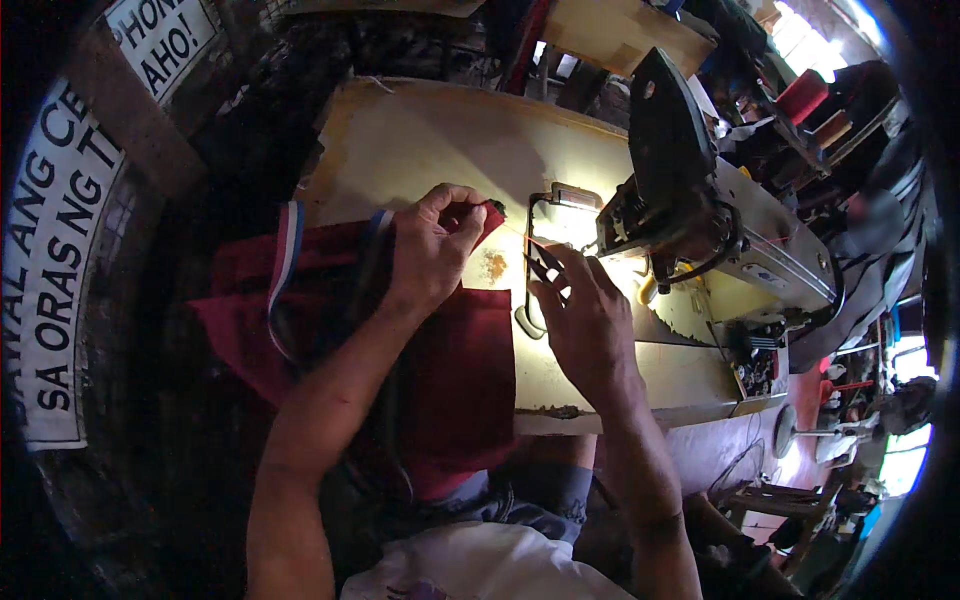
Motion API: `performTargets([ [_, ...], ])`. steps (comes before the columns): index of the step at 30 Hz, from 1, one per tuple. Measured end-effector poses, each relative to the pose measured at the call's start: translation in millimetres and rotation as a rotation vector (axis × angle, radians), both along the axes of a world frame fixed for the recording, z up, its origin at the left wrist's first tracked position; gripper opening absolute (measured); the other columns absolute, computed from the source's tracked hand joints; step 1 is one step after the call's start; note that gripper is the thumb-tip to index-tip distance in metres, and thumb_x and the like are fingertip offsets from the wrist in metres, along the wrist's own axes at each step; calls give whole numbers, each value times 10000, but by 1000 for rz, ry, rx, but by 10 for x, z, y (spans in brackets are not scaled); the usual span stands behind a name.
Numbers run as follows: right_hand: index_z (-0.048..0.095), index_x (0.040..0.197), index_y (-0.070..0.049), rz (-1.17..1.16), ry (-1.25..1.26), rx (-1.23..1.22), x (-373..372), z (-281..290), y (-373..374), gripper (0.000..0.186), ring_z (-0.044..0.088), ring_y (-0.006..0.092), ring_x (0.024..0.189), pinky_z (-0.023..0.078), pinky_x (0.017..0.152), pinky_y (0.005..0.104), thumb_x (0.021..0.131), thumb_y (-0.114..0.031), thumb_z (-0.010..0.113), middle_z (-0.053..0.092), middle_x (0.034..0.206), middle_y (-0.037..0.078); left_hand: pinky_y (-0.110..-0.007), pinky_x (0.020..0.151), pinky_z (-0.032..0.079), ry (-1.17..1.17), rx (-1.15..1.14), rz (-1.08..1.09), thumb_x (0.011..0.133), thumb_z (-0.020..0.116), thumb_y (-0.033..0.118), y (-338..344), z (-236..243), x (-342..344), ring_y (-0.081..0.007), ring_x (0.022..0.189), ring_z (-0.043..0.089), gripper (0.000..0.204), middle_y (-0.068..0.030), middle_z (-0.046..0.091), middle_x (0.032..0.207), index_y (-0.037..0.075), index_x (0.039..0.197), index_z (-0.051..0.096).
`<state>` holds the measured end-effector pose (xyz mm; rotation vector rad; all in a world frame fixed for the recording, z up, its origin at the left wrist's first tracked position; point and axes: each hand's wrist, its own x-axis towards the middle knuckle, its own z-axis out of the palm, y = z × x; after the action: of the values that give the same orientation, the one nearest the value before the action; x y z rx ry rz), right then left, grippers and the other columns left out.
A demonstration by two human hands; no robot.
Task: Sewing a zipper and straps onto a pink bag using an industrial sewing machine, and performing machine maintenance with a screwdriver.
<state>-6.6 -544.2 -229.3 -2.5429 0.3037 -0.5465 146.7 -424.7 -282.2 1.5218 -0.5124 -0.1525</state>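
Observation:
My left hand (440, 240) pinches the corner of a maroon fabric piece (470, 370) that lies over the table's left part and hangs past its front edge. A small dark bit shows at that corner. My right hand (575, 300) holds small dark snips (540, 265), their points near a thin orange thread (522, 233) running from the held corner. A striped red, white and blue tape (285, 260) drapes across the maroon cloth. The lit sewing machine (680, 210) stands just right of my hands.
The worn pale table (400, 130) carries the machine. A wooden board (610, 35) and red spools (800, 95) are at the back. Banners (60, 270) line the left wall. A fan (790, 430) and stool-like furniture (770, 505) stand at the right.

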Motion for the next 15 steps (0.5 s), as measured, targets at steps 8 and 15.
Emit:
performTargets([
  [8,658,962,-12,-81,96,-126,483,65,69,186,655,371,809,518,718,475,850,-160,669,644,895,180,-223,632,461,1,-93,-20,893,626,52,-27,55,-48,-28,677,526,87,2,644,792,21,961,670],
  [15,660,898,-14,-45,16,-24,536,-23,38,111,650,381,768,518,695,471,866,-117,631,631,878,179,-224,654,470,5,-75,-15,902,624,65,0,53,-15,-33,691,541,76,1,649,817,16,950,656],
])
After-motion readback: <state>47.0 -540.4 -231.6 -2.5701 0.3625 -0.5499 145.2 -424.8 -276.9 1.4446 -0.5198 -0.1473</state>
